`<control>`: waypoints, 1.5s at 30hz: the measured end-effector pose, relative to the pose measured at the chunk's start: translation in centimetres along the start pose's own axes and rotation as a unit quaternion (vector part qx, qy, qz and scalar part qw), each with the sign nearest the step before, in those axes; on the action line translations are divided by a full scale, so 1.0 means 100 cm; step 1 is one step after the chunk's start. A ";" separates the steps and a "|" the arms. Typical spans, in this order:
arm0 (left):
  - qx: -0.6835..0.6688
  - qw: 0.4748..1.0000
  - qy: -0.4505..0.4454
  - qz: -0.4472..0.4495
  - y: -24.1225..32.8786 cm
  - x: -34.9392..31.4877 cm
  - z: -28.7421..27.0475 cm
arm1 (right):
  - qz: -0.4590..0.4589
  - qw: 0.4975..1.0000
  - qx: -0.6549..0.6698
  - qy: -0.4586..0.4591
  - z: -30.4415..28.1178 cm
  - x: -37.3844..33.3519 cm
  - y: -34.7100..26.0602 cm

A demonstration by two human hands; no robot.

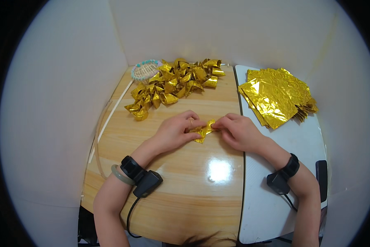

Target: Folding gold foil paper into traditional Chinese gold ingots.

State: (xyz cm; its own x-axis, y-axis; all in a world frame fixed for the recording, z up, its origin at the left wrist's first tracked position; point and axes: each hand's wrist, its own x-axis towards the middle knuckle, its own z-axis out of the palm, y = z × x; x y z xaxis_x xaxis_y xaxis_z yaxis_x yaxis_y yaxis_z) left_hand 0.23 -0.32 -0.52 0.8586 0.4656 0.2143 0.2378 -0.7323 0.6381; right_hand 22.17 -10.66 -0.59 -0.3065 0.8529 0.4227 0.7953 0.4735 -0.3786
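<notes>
Between my two hands, over the middle of the wooden table, is a small partly folded piece of gold foil paper (200, 139). My left hand (177, 129) pinches its left part between thumb and fingers. At its right end my right hand (239, 131) grips the foil with thumb and forefinger. My fingers hide part of the folds. Beyond my left hand lies a heap of folded gold paper ingots (180, 80). A stack of flat gold foil sheets (275, 96) rests to the right of my right hand.
A small woven basket (145, 70) with turquoise trim stands at the back left. The wooden table (176, 214) meets a white table (271, 197) along a dark seam. A dark oblong object (321, 181) lies at the right edge. Pale walls enclose the sides and back.
</notes>
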 end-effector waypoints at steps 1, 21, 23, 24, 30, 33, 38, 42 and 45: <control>0.024 0.999 -0.003 0.026 -0.004 -0.002 0.002 | 0.000 1.000 -0.022 -0.011 -0.001 0.001 -0.002; 0.116 0.991 -0.026 0.058 0.001 -0.003 0.001 | -0.026 0.999 -0.041 -0.003 0.001 -0.001 0.011; 0.120 0.991 -0.006 0.062 0.004 -0.002 0.001 | -0.101 0.988 -0.116 0.001 0.002 -0.002 0.011; 0.120 0.991 -0.005 0.062 0.005 -0.002 0.001 | -0.142 0.980 -0.143 -0.008 0.001 -0.003 0.010; 0.179 0.980 -0.012 0.080 0.002 -0.006 0.003 | 0.022 0.999 -0.033 -0.020 -0.001 0.000 0.004; 0.177 0.979 -0.007 0.099 0.001 -0.005 0.004 | 0.023 0.999 -0.043 -0.008 0.003 0.002 0.010; 0.163 0.984 -0.017 0.072 0.008 -0.005 0.002 | 0.046 0.999 0.002 -0.001 0.007 0.005 0.012; 0.200 0.975 0.018 0.098 0.008 -0.008 0.004 | 0.033 0.998 0.044 -0.030 0.010 0.006 0.010; 0.213 0.970 0.042 0.106 0.014 -0.007 0.005 | 0.011 0.996 0.088 -0.030 0.011 0.006 0.013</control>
State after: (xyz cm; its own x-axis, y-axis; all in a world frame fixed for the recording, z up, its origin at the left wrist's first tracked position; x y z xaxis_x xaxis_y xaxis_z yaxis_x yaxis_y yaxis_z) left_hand 0.19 -1.87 -0.12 0.8728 0.3081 0.3786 0.2413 -0.9466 0.2139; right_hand 22.46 -9.26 -1.73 -0.3256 0.8722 0.3651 0.6995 0.4820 -0.5276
